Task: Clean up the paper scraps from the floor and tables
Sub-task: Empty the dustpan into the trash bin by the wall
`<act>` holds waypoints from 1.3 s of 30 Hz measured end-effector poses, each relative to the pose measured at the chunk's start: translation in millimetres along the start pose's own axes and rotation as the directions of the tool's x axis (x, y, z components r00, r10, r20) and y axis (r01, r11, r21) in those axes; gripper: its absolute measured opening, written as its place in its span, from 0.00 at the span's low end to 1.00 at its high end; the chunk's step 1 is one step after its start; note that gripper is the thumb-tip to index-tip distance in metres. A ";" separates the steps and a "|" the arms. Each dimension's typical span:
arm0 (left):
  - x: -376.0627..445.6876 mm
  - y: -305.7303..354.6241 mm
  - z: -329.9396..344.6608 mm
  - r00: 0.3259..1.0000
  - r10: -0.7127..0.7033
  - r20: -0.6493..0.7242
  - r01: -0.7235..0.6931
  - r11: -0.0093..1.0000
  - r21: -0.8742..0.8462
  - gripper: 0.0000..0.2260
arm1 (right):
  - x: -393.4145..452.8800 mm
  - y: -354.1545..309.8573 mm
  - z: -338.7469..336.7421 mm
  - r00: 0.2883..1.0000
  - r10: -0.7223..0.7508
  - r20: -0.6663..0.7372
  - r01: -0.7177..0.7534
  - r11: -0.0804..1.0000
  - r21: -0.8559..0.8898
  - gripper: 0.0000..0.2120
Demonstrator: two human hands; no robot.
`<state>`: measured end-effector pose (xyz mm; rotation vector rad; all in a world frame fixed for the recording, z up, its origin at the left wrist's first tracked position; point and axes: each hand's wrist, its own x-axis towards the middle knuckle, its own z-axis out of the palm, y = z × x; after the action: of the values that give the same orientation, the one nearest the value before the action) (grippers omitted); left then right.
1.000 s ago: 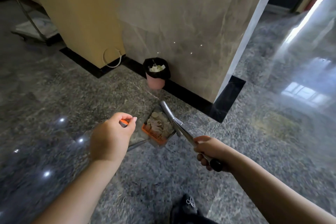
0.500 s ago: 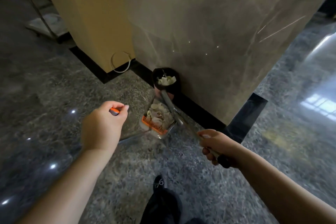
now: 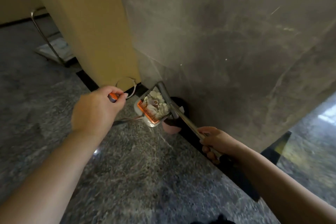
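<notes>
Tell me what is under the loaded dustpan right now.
Under the dustpan, heaped with paper scraps, sits the pink bin with its black liner. The pan covers most of the bin's mouth, so its contents cannot be seen.

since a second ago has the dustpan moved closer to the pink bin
Yes. The dustpan has moved toward the wall, from short of the pink bin to over its mouth.
</notes>
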<state>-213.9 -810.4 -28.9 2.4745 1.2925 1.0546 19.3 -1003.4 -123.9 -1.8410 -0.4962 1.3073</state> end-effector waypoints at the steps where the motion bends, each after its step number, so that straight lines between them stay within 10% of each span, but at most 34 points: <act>1: 13.4 4.1 7.2 1.000 0.023 0.003 -0.023 1.000 0.018 0.06 | 12.8 -9.2 -8.7 1.000 0.000 0.007 0.000 1.000 -0.007 0.20; 8: 74.6 35.4 74.1 0.988 0.149 0.046 -0.154 0.976 0.153 0.08 | 92.5 -50.2 -82.9 0.990 0.030 0.136 -0.029 0.999 -0.015 0.20; 39: 80.6 211.1 197.8 0.912 -0.093 0.401 -0.086 0.910 0.406 0.13 | 171.5 -49.4 -289.1 0.915 0.108 0.389 -0.063 0.990 -0.126 0.20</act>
<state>84.3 -843.7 -42.0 2.7766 1.4907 0.2232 356.0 -964.4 -146.8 -1.7027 -0.7193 1.7573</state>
